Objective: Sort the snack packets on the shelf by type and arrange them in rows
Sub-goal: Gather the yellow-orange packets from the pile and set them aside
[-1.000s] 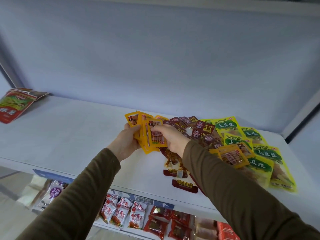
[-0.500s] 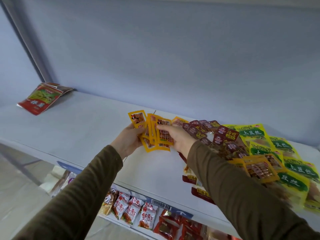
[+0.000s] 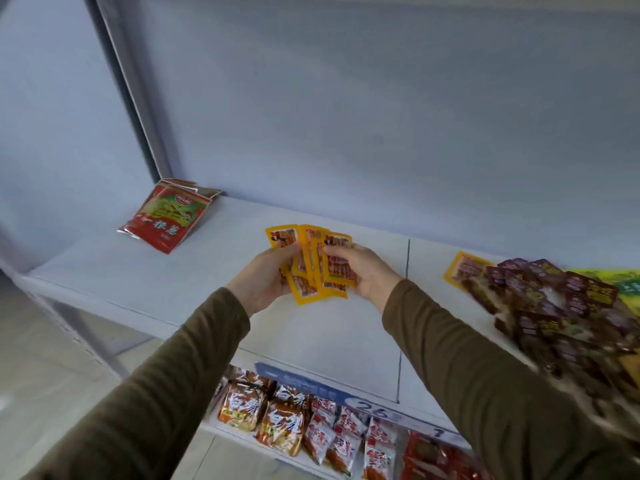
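Note:
Both hands hold a fanned bunch of several small orange snack packets (image 3: 313, 263) above the white shelf (image 3: 145, 282). My left hand (image 3: 265, 284) grips the bunch from the left, and my right hand (image 3: 363, 271) pinches the frontmost packet on the right. One more orange packet (image 3: 465, 268) lies flat on the shelf to the right, touching a heap of dark red packets (image 3: 554, 306). Green and yellow packets (image 3: 623, 284) show at the far right edge. A small stack of red and green packets (image 3: 166, 216) lies at the shelf's far left corner.
The shelf's grey back wall (image 3: 346, 116) rises behind, with an upright post (image 3: 128, 95) at the left. A blue price strip (image 3: 311, 384) runs along the shelf's front edge. Below it, a lower shelf holds rows of orange-red snack bags (image 3: 284, 424).
The view has swung left and my hands, still holding the orange packets, have moved left away from the mixed heap, toward the open stretch of shelf near the red and green stack.

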`<state>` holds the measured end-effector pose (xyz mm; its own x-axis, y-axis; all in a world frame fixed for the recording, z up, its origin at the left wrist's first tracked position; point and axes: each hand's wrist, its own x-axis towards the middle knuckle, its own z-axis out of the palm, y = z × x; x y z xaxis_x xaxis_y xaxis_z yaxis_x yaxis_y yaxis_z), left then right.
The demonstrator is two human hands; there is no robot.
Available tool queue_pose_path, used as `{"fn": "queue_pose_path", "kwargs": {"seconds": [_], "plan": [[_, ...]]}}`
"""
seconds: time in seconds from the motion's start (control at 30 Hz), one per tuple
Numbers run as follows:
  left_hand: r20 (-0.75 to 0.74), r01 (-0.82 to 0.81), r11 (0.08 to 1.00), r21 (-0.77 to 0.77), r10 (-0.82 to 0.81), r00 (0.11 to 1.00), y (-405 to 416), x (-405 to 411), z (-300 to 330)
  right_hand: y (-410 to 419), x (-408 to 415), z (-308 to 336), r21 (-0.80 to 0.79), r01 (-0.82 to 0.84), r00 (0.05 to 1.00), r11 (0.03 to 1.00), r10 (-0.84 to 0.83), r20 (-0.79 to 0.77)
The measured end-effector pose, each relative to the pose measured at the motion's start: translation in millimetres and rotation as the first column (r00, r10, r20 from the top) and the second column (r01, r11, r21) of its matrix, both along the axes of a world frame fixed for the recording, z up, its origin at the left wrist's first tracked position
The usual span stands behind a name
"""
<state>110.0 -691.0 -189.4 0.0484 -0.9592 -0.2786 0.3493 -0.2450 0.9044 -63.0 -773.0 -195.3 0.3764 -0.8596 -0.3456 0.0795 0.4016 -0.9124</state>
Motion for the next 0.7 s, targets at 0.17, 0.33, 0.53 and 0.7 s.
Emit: {"fn": "queue_pose_path", "kwargs": {"seconds": [0.17,0.33,0.53,0.7], "plan": [[0.052,0.074,0.996,-0.051,-0.071,0.996,-6,70,-3,9,70,1,0.037,0.037,0.999,0.999,-0.038,0.015],[0.041,0.039,0.999,-0.019,-0.038,0.998,-24,114,-10,-6,109,2,0.029,0.043,0.999,0.999,-0.043,0.006],[0.137,-0.047,0.999,0.011,0.045,0.989,-51,138,-13,-30,137,-10,-0.003,0.081,0.996,0.997,-0.081,-0.034],[0.196,-0.078,0.994,0.080,0.061,0.979,-76,160,-14,-41,164,-18,0.016,0.159,0.987,0.987,-0.159,-0.020]]}}
